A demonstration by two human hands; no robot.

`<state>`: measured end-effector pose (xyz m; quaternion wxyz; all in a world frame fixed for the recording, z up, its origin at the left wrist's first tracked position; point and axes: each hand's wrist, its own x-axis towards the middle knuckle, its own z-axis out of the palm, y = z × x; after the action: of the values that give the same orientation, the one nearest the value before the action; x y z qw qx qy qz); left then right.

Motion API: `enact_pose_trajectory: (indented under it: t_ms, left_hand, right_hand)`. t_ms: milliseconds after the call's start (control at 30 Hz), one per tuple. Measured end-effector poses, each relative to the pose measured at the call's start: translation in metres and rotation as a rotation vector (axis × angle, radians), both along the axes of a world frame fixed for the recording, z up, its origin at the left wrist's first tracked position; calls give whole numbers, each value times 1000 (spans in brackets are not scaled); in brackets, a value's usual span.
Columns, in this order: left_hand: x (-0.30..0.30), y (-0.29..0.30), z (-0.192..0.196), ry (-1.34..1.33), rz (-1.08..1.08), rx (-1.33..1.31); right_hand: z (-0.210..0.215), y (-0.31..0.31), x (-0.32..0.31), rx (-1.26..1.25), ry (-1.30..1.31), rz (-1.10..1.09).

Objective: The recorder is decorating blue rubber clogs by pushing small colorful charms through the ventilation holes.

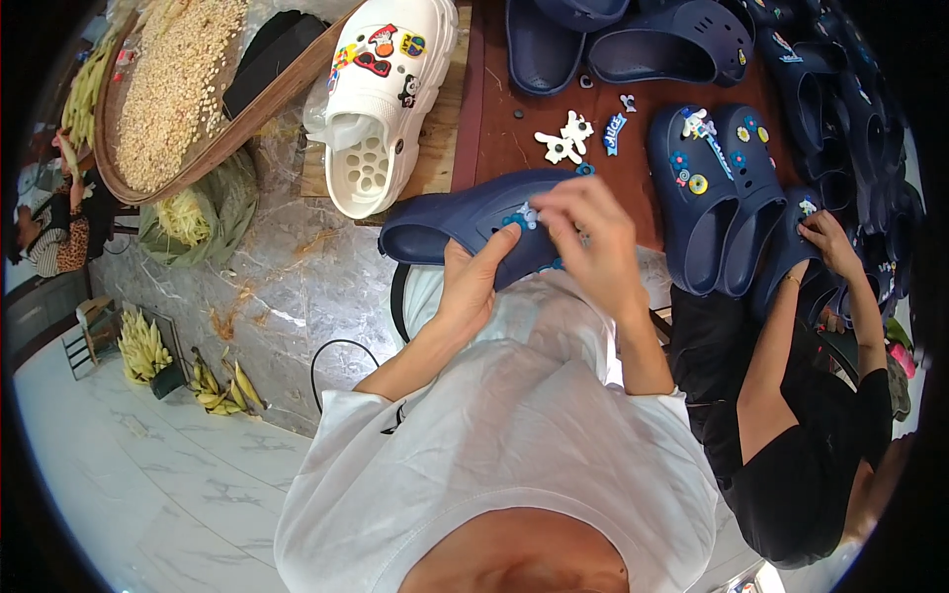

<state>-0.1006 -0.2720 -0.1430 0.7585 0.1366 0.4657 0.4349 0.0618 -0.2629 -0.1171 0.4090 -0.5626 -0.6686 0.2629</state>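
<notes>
A navy blue clog (425, 225) lies on its side above my lap, its opening toward the left. My left hand (469, 293) is closed round it, thumb pressed on the upper beside a small cluster of blue and white flower charms (520, 216). Over the toe end, my right hand (598, 237) bends its fingers together close to that cluster; whatever sits between the fingertips is too small to make out. Just beyond the clog, white character charms (565, 138) and a blue lettered charm (614, 132) lie loose on the brown tabletop (504, 128).
A white clog with charms (384, 99) stands at the upper left, beside a basket tray of corn kernels (178, 89). Decorated navy clogs (700, 217) stand to the right. Farther right, a co-worker's hand (832, 242) touches another clog. Corn ears (145, 346) are on the floor.
</notes>
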Motion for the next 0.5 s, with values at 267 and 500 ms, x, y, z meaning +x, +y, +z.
enact_pose_trajectory:
  t_ms: [267, 500]
  left_hand:
    - [-1, 1, 7, 39, -56, -65]
    - [-7, -1, 4, -34, 24, -90]
  right_hand:
    - [-53, 83, 59, 43, -200, -248]
    - [-93, 118, 63, 87, -484, -311]
